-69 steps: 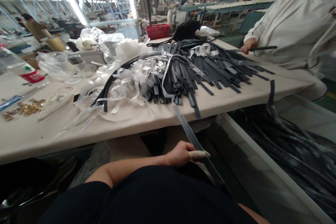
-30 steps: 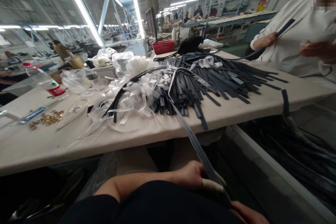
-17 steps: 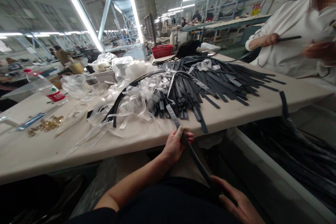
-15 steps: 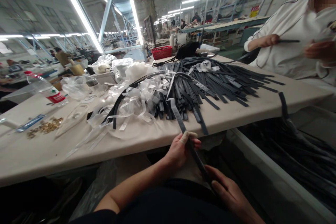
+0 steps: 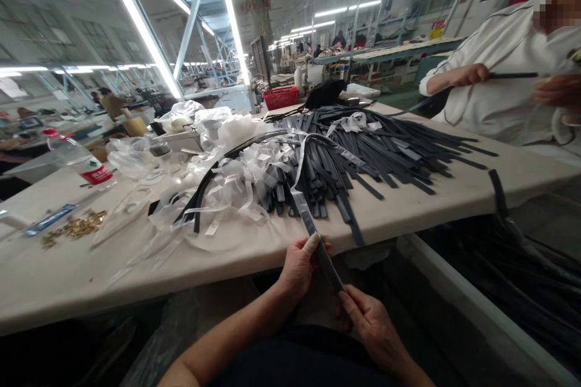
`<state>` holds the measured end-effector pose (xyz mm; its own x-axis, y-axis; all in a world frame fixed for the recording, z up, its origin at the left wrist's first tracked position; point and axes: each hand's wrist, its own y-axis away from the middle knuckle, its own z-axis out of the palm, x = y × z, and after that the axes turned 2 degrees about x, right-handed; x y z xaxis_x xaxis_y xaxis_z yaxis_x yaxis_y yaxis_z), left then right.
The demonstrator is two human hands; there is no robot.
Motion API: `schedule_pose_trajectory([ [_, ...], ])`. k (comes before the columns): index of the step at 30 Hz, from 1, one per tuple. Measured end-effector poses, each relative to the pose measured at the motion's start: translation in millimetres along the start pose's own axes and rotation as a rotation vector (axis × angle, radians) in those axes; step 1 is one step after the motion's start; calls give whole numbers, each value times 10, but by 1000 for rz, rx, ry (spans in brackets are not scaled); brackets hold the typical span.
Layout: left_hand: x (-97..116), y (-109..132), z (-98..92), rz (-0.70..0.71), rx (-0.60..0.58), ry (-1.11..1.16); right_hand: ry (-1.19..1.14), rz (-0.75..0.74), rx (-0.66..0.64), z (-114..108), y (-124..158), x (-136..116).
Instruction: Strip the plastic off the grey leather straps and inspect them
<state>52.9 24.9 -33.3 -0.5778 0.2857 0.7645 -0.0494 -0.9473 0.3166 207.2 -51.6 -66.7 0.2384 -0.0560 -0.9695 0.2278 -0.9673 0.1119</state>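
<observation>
A long dark strip runs from the table edge down toward my lap, with a pale backing tape along its upper part. My left hand is closed on it just below the table's front edge, a whitish cover on one finger. Lower down, my right hand pinches the same strip between thumb and fingers. Beyond them, a heap of dark strips lies on the table, and a tangle of white translucent tape sits at its left.
The beige table also holds a bottle, small gold pieces, a blue packet and a red basket. At right, a person in white holds a dark strip. More dark strips fill a bin below.
My right hand has moved up and left along the strip, nearer my left hand. My left hand has shifted slightly left and down. The view has shifted a little.
</observation>
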Motion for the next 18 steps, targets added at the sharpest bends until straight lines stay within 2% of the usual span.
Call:
schedule_pose_trajectory([
  [8, -74, 150, 1, -8, -74, -51, 5, -89, 121, 83, -168, -127],
  [15, -254, 246, -29, -76, -263, -159, -33, -156, 170, 45, -285, -203],
  [18, -194, 143, -35, -27, -211, -120, -30, -140, 140, 19, -276, -181],
])
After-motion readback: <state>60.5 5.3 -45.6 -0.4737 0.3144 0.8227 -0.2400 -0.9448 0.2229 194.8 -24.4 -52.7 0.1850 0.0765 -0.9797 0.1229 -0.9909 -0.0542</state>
